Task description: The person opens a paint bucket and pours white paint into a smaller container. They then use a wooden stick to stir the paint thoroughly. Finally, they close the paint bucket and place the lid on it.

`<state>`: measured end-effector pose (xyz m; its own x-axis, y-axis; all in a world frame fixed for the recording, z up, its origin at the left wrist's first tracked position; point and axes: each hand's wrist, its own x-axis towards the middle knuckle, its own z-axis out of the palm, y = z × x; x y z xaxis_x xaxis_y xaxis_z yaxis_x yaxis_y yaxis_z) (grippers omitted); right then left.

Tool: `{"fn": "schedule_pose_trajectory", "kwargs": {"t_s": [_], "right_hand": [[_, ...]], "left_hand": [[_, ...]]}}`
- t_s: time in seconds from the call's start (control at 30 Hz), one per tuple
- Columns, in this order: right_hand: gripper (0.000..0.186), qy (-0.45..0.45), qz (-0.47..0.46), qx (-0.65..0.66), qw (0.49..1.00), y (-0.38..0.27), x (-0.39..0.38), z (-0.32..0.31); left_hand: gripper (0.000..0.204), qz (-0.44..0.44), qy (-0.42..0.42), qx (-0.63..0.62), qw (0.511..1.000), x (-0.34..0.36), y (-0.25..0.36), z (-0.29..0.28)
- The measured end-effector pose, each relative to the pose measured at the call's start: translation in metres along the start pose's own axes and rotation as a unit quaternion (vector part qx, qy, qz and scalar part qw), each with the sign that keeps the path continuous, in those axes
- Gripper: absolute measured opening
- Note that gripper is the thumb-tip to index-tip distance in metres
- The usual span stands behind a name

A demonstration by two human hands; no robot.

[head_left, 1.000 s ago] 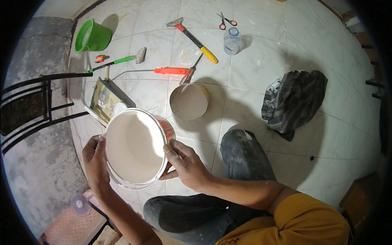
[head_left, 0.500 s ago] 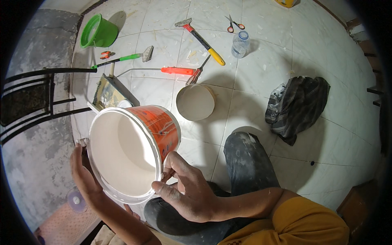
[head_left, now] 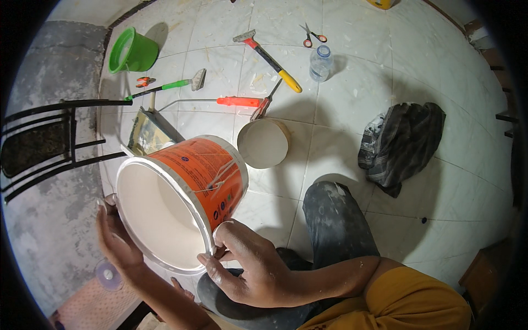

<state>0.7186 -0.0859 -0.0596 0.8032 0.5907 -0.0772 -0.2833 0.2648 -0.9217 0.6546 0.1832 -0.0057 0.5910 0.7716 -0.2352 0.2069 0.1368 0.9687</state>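
A white bucket (head_left: 204, 170) with an orange label is held tilted in front of me, its mouth turned toward me and to the left. The inside is white; whether it holds any material cannot be made out. With thumb and fingers, my right hand (head_left: 250, 269) pinches the rim on the near right. My left hand (head_left: 118, 239) supports the bucket's left side, its fingers partly behind the wall. Both hands carry white smears. Just beyond the bucket stands a round, pale open container (head_left: 264, 144) on the tiles.
Beyond lie a red-handled roller frame (head_left: 239, 102), a long yellow-and-black scraper (head_left: 269, 61), a green-handled scraper (head_left: 175, 83), pliers (head_left: 144, 81), a paint tray (head_left: 149, 135), scissors (head_left: 313, 36), a plastic bottle (head_left: 321, 63) and a green bucket (head_left: 133, 50). A black chair (head_left: 71, 140) stands left; dark cloth (head_left: 406, 143) lies right.
The bucket has tipped and turned, with its mouth lower and more of the orange label showing. Both hands have moved with it, keeping their hold.
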Motion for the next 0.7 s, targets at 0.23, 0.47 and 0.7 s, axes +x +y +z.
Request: {"fn": "schedule_pose_trajectory", "kwargs": {"t_s": [0.23,0.47,0.7], "right_hand": [[0.023,-0.004,-0.051,-0.113,0.992,0.01,0.004,-0.011],[0.027,-0.041,0.024,-0.143,0.989,0.041,-0.012,-0.008],[0.034,-0.033,0.107,-0.111,0.987,0.123,-0.013,0.0]], "left_hand": [[0.042,-0.009,-0.017,-0.063,0.998,-0.011,-0.051,-0.02],[0.044,-0.074,-0.002,-0.017,0.997,-0.044,-0.103,-0.057],[0.044,-0.185,-0.047,0.135,0.972,-0.049,-0.15,-0.078]]}}
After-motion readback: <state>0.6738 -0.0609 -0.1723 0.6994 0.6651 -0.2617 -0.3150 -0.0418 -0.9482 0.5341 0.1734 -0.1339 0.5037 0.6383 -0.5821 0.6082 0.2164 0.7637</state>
